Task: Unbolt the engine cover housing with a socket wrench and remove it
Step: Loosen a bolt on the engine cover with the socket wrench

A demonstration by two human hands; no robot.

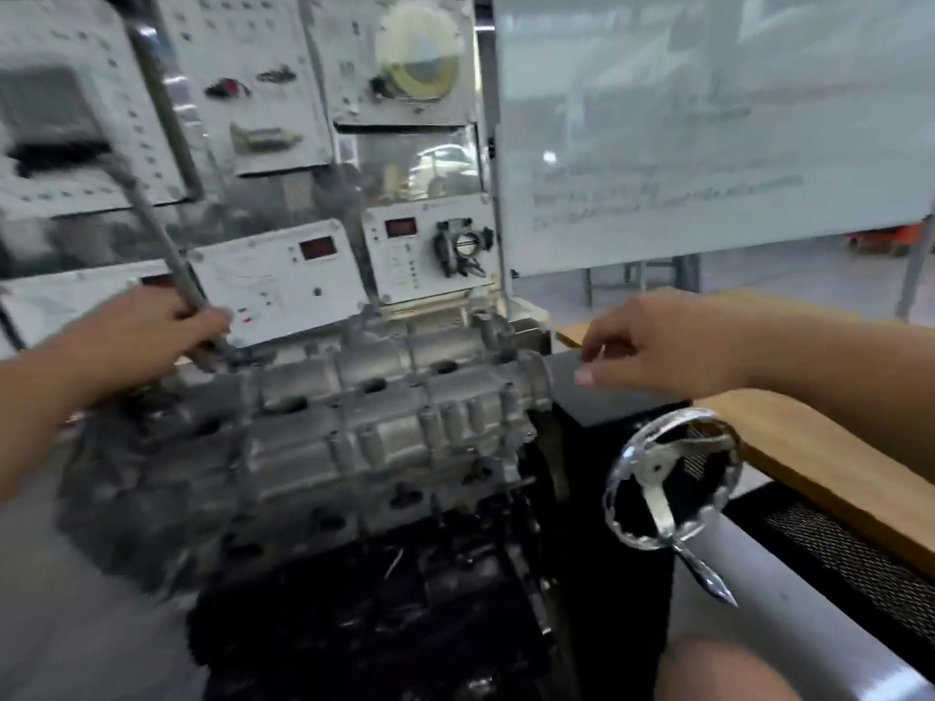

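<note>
A silver cast engine cover housing (pixel 354 412) sits on top of a dark engine block (pixel 364 599) in the middle of the view. My left hand (pixel 152 341) grips the lower end of a long socket wrench (pixel 152 220), whose shaft rises up and to the left from the housing's far left corner. My right hand (pixel 663 346) hovers just right of the housing's right end with its fingers loosely curled; whether it pinches something small I cannot tell. The picture is blurred by motion.
White instrument panels (pixel 283 275) with red displays stand right behind the engine. A whiteboard (pixel 708 124) fills the upper right. A chromed handwheel (pixel 673 478) with a crank handle juts out at the right, beside a wooden bench top (pixel 835 468) and a grey tube (pixel 789 614).
</note>
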